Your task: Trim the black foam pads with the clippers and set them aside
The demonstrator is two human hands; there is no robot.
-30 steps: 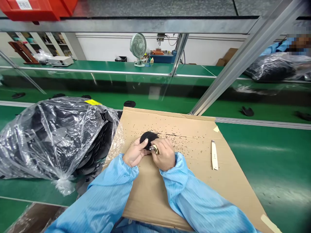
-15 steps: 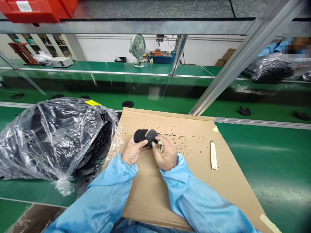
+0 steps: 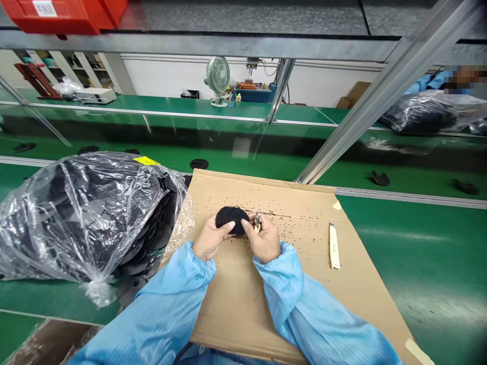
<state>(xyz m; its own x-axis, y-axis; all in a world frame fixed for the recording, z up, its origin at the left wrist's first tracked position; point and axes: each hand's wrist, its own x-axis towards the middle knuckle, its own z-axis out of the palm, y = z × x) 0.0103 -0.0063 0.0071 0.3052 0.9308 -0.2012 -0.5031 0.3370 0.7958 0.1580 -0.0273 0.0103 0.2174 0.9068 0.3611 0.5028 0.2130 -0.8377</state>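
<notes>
Several thin black round discs [image 3: 239,220] lie fanned over one another above the cardboard. My left hand [image 3: 210,237] is closed on them, its thumb across the lower left of the fan. At the right edge of the front disc, my right hand [image 3: 265,239] pinches with thumb and fingertips. A small hand tool [image 3: 257,222] with a metal head and pale handle is tucked in that same hand; its exact kind is unclear. Tiny black bits [image 3: 291,223] are scattered over the cardboard sheet [image 3: 243,304] around and behind my hands.
A clear plastic bag [image 3: 76,218] bulging with black discs lies to the left, its open side spilling some. On the cardboard's right rests a pale-handled blade [image 3: 334,246]. A slanted metal post [image 3: 353,116] stands behind. Loose black pieces [image 3: 199,163] sit along the green conveyor.
The front disc has come flush against the fan, and its marked face now looks plain. My right hand has turned slightly, with the tool's head pointing up. The discs moved a little right.
</notes>
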